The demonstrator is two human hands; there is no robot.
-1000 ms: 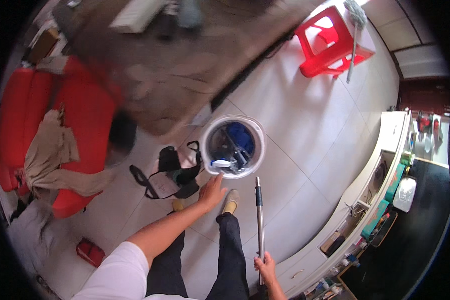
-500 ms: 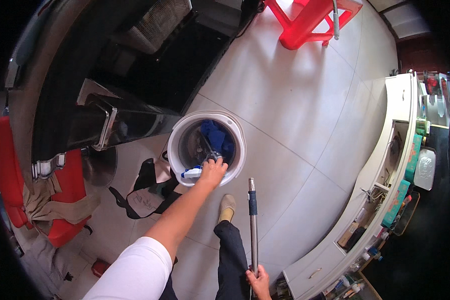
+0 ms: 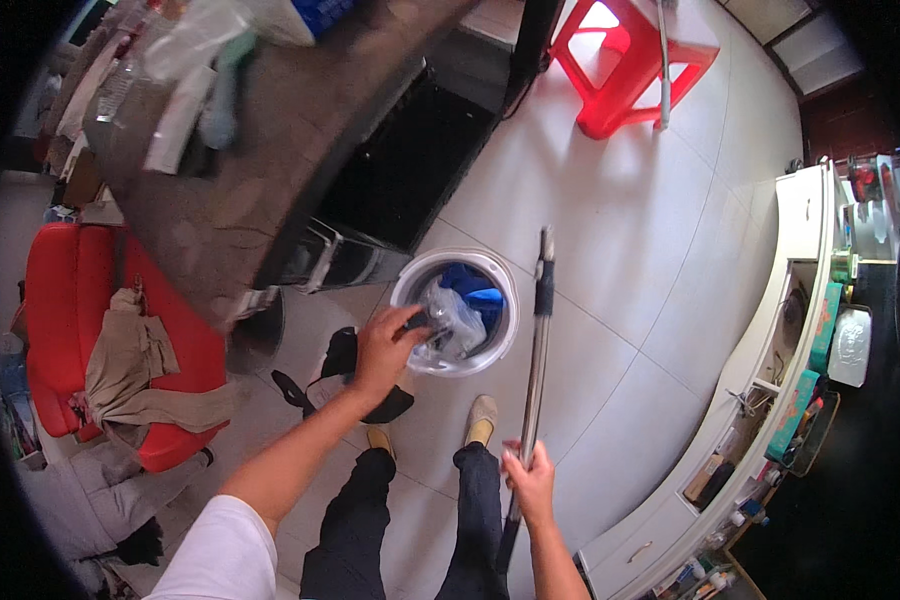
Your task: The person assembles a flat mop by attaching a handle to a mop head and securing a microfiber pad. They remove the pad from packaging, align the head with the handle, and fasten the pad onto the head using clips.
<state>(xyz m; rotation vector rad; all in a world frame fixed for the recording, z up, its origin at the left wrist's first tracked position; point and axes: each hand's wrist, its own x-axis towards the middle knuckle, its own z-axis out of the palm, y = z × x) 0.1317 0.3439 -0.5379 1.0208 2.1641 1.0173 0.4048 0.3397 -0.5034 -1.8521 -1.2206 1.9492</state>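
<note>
A white bucket [image 3: 512, 335] stands on the floor ahead of my feet. Inside it lie a blue cloth [image 3: 482, 298] and crumpled clear plastic [image 3: 458, 325]. My left hand [image 3: 378, 350] hovers over the bucket's left rim, its fingers apart and nothing clearly held between them. On the right, my right hand [image 3: 532, 480] is wrapped round a metal pole [image 3: 537, 385] with a dark sleeve near its upper end. The pole rises at a slant beside the bucket, and its lower end runs down past my wrist.
A dark table [image 3: 260, 200] with things on it juts in at upper left, beside a red chair [image 3: 65, 330] draped with beige cloth. A black bag [image 3: 342, 355] lies left of the bucket. A red stool [image 3: 620, 95] stands far ahead; a white cabinet [image 3: 650, 530] curves along the right.
My left hand has come up out of the bucket to its left rim. The blue-and-white spray head seen there before no longer shows. My right hand has raised the pole. The view has shifted.
</note>
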